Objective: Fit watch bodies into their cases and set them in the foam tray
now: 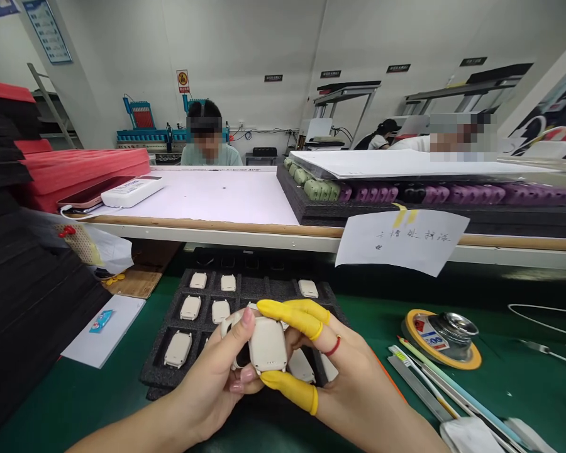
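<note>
In front of me, my right hand (346, 368) grips a beige watch case (268, 345) between yellow finger cots (295, 318) at its top and bottom edges. The back of this case faces me, with small contact dots near the lower edge. My left hand (214, 380) is closed round a second pale case (227, 323) with a dark opening, right beside the first; my left thumb lies where the two meet. Fingers hide much of this second piece. Beneath both hands lies a black foam tray (156, 368) with several beige cases in its pockets, such as one watch case (178, 350) at left.
A raised shelf (217, 195) crosses the bench, bearing foam trays of green cases (321, 190) and purple cases (476, 194). Black foam (23, 302) is stacked at left. Right of the tray are a tape roll (417, 343) and a steel ruler (419, 384). A co-worker (210, 135) sits opposite.
</note>
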### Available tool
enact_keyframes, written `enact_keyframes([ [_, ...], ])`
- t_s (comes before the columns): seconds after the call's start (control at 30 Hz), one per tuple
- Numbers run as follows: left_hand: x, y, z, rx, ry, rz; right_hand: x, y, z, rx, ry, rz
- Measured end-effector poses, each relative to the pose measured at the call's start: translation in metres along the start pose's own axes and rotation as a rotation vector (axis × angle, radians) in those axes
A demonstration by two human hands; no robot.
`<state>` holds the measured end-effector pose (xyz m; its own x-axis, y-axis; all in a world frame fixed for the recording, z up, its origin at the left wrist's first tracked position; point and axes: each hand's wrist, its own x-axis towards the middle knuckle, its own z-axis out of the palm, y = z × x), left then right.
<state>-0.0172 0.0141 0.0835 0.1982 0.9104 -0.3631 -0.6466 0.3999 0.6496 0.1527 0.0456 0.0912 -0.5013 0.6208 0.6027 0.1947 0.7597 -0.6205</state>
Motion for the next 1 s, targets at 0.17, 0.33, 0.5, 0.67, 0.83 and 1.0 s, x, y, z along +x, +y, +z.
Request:
enact_keyframes([
  [0.17, 0.000, 0.006, 0.001, -0.128, -0.032, 0.022, 0.012, 0.037, -0.023, -0.249, 0.095, 0.190],
  [0.33, -0.002, 0.009, -0.001, -0.074, 0.009, 0.062, 0.019, 0.111, -0.030, -0.396, 0.106, 0.347],
  [0.5, 0.000, 0.005, -0.002, 0.102, -0.085, 0.048, 0.020, 0.152, -0.015, -0.316, -0.034, 0.358],
  [0.67, 0.005, 0.006, 0.003, 0.052, -0.047, -0.042, 0.020, 0.115, -0.021, -0.223, -0.027, 0.345],
  [0.83, 0.006, 0.005, 0.002, -0.015, -0.098, -0.080, 0.014, 0.034, -0.025, -0.016, -0.075, 0.131],
  [1.0, 0.004, 0.001, -0.001, -0.043, -0.112, -0.109, 0.004, 0.004, -0.011, -0.084, -0.077, -0.114],
])
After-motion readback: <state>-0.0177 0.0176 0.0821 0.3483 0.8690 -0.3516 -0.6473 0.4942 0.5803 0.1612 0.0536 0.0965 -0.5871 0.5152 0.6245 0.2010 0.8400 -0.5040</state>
